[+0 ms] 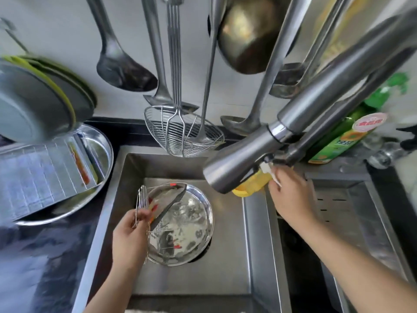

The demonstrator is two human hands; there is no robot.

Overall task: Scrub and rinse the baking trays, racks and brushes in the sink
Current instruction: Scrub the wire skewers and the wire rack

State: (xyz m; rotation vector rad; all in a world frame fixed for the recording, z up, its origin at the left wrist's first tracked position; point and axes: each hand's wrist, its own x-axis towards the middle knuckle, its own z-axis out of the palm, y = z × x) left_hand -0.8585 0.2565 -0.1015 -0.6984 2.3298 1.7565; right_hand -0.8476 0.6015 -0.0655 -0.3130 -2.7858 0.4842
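Fingers (pixel 141 216) around rack (pixel 142 199) edge

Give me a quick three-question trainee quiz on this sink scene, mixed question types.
1. True or false: the left hand grips a wire rack over the sink.
2. What does the right hand reach toward? A) the wire skimmer B) the yellow bottle under the faucet C) the green bottle
3. Fill in: a round steel ____ lies in the sink basin.

Key: 1 true; 2 B; 3 tray.
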